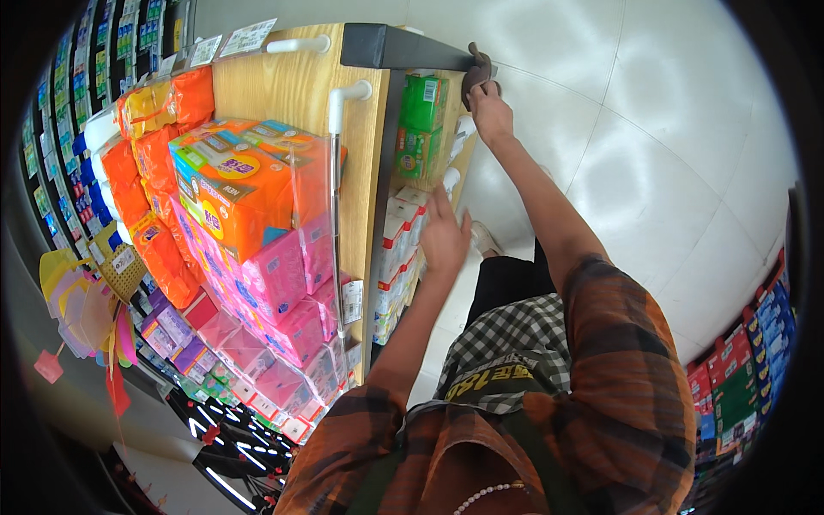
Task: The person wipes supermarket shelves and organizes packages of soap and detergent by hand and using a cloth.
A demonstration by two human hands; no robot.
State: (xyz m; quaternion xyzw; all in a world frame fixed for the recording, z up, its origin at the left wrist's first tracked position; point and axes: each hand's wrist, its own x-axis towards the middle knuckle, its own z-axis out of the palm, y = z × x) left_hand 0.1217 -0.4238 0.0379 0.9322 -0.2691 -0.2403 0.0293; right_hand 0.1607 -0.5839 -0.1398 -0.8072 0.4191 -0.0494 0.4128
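My right hand [492,114] grips a brown cloth [477,84]. The cloth lies against the end of the black top edge [418,51] of a wooden store shelf. Slightly blurred, my left hand [445,239] is held lower with its fingers apart and nothing in it. It is beside the shelf's end face, in front of stacked white-and-red packs [394,248]; whether it touches them I cannot tell. Green packs [418,153] stand on the level above these.
Orange tissue packs [241,193] are piled over pink packs [277,273] on the shelf's left side, behind a clear guard with a white-ended rail [335,116]. Colored paddle-shaped items [84,302] hang at far left. Pale tiled floor [644,129] lies right, with stacked boxes [734,393] beyond.
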